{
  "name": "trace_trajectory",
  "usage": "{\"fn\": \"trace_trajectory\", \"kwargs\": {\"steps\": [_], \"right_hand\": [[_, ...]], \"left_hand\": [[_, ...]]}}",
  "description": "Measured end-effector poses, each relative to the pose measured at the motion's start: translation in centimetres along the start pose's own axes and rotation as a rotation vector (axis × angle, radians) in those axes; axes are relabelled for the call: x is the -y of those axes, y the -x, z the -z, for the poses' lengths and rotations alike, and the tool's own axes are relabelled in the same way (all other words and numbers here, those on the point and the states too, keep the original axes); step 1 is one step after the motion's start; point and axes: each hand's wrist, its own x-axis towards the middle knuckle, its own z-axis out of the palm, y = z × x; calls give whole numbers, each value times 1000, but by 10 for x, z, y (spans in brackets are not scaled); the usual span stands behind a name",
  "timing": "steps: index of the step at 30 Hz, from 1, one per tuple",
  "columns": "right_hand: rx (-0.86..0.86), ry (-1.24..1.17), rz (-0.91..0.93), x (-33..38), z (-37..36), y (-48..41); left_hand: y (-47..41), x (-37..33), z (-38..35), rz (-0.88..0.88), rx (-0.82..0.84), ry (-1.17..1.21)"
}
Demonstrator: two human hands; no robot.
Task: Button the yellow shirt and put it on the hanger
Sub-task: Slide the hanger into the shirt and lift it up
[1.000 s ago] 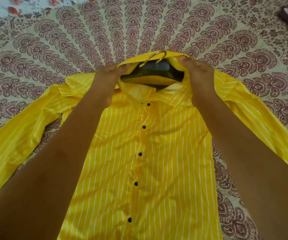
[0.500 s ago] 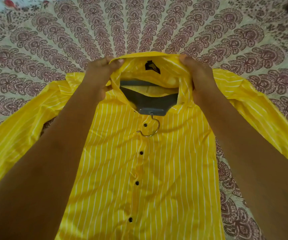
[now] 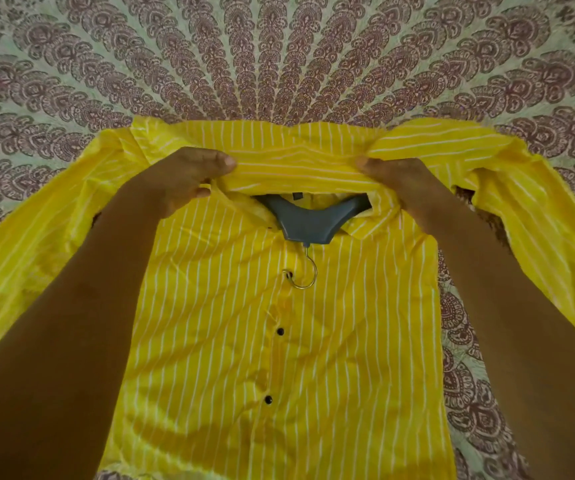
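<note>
Step in hand is hanging: yellow shirt point(image 3: 313, 358) lies buttoned on patterned sheet point(image 3: 279, 64), grey hanger point(image 3: 308, 223) in its neck, left hand point(image 3: 189, 181) and right hand point(image 3: 400, 188) each gripping the collar back; next, probably seat the shoulders, lift by hook point(image 3: 308, 277).

Both arms of the hanger point(image 3: 308, 225) are lying hidden inside the yellow shirt point(image 3: 279, 375), whose hem and sleeve ends are running past the near, left and right edges.
</note>
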Motion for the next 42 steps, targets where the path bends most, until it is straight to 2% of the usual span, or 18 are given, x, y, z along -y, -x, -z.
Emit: {"fn": "trace_trajectory", "kwargs": {"steps": [4,7,10,13,16,18,20,23,24,25,27,28,30,33,35,37,40,42], "right_hand": [[-15,49,11,-17,3,13],[-185,-43,63,-37,-2,26],[-324,-98,55,-60,-9,41],[-329,-98,37,-78,-17,54],[-339,-154,52,-85,-18,62],[-344,-315,66,-82,-17,64],[-313,-584,45,-73,-17,64],[-252,-827,-7,-62,-17,61],[-268,-775,-56,-63,-18,60],[-312,-596,-102,-67,-21,57],[-486,-2,-99,-78,-25,55],[-580,215,-14,-84,-27,56],[-703,401,187,-90,-32,59],[-843,459,412,-91,-46,69],[-798,522,539,-86,-61,77],[-682,658,629,-81,-78,80],[-493,901,694,-69,-102,71],[-439,1016,695,-59,-113,59]], "left_hand": [[4,21,-17,-62,-134,-196],[13,44,-30,-64,-394,-398],[19,67,-42,63,-520,-326],[26,75,-51,144,-536,-14],[33,74,-56,117,-522,275],[38,73,-57,85,-440,496],[41,72,-56,62,-364,783],[36,69,-56,26,-417,1131],[35,68,-59,17,-449,1129],[35,67,-63,18,-470,1050],[35,67,-69,62,-437,745],[36,67,-71,76,-411,570],[35,70,-72,90,-389,326],[40,72,-70,131,-369,281],[46,78,-71,122,-349,258],[49,84,-72,79,-346,288],[52,86,-71,9,-344,383],[53,84,-71,-45,-329,413]]}}
